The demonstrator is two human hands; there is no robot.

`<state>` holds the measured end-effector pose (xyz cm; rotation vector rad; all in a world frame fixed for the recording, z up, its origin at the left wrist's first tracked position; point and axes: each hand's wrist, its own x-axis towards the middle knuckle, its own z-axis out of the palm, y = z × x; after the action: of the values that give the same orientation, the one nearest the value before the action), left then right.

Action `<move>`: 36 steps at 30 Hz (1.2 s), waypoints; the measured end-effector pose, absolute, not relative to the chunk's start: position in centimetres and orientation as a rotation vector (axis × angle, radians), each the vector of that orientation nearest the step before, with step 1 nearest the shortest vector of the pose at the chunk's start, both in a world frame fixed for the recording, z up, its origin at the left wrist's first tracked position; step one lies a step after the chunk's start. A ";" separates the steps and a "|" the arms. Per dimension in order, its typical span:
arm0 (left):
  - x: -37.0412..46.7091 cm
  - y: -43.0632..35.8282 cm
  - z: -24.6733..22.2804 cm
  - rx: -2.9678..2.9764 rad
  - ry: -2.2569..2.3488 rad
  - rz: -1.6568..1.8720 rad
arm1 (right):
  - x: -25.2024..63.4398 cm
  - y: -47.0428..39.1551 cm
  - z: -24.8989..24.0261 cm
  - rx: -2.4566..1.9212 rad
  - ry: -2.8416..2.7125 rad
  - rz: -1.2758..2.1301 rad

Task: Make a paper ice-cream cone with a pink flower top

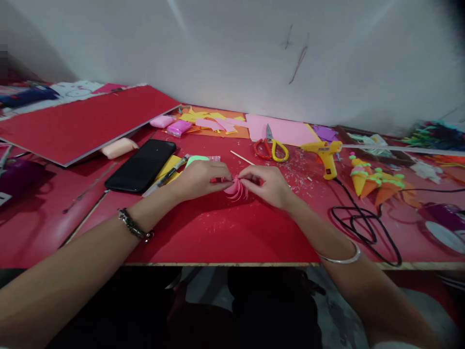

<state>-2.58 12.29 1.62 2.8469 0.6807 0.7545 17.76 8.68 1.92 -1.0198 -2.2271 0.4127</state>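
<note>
Between my two hands, just above the red table, is a pink paper piece cut into curling strips. My left hand pinches its left side between thumb and fingers. From the other side, the thumb and fingertips of my right hand close on its upper right edge. The strips hang down below the fingertips. A thin white stick lies just behind my hands. Near my left hand are a pen, a yellow paper and a light green packet.
A black phone lies left, by a large red board. Behind are scissors, pink paper and paper scraps. At right are a yellow glue gun, its looped black cord and several small paper cones.
</note>
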 end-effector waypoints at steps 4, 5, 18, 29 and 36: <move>-2.5 12.2 1.7 2.833 0.694 0.755 | 17.7 8.6 1.9 -1.006 -2.182 0.461; -2.5 12.2 1.7 2.831 0.693 0.754 | 17.7 8.7 1.9 -1.003 -2.176 0.471; -2.5 12.3 1.7 2.822 0.670 0.853 | 17.8 8.9 1.8 -0.967 -2.156 0.559; -2.6 12.2 1.7 2.826 0.650 0.877 | 17.8 8.8 1.9 -0.961 -2.161 0.566; -2.6 12.3 1.7 2.830 0.644 0.883 | 17.7 8.8 1.9 -0.968 -2.167 0.553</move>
<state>-2.61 12.30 1.66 2.8295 0.6443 0.8827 17.70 8.79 1.86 -0.9683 -2.1674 0.5529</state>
